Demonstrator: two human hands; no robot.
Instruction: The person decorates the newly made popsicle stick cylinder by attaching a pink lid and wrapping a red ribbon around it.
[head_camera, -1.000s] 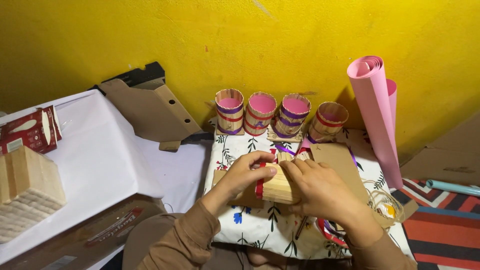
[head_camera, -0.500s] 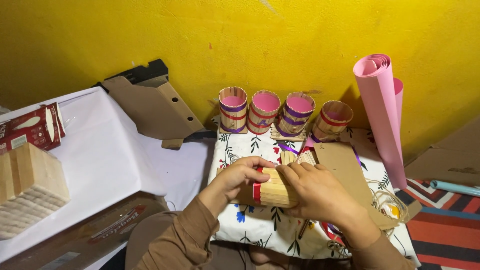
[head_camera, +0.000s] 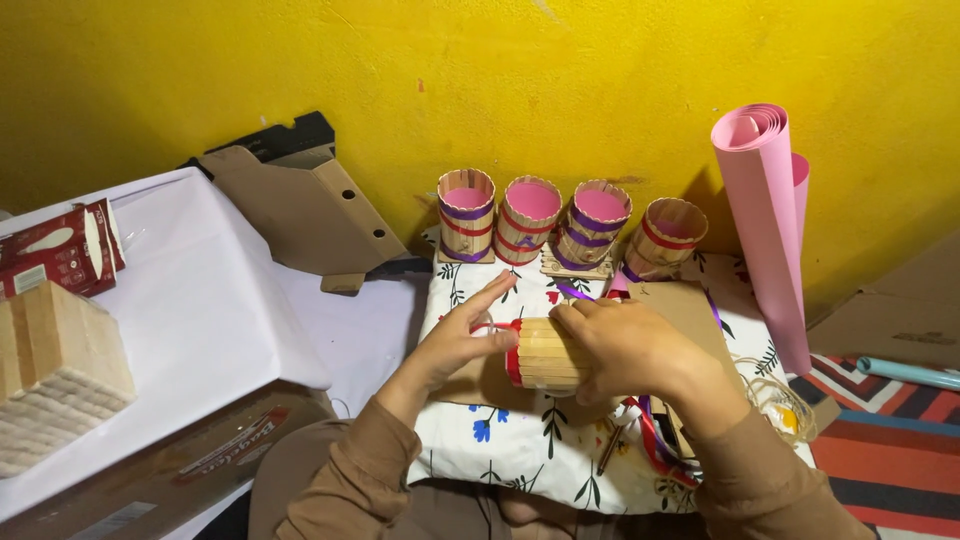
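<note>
The stick cup (head_camera: 545, 352) lies on its side over the floral cloth (head_camera: 470, 290), and I have it between both hands. My right hand (head_camera: 630, 345) is clamped around its body, wrist bent inward. My left hand (head_camera: 462, 335) pinches the red ribbon (head_camera: 513, 352) at the open rim, forefinger stretched out. I judge the banding step is in hand; the next move calls for steady tension on the ribbon.

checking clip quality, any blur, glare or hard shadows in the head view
Head view: sharp overall, both the left hand and right hand crisp on the stick cup; soft shadow beside the pink paper roll on the yellow wall; no strong glare.
</note>
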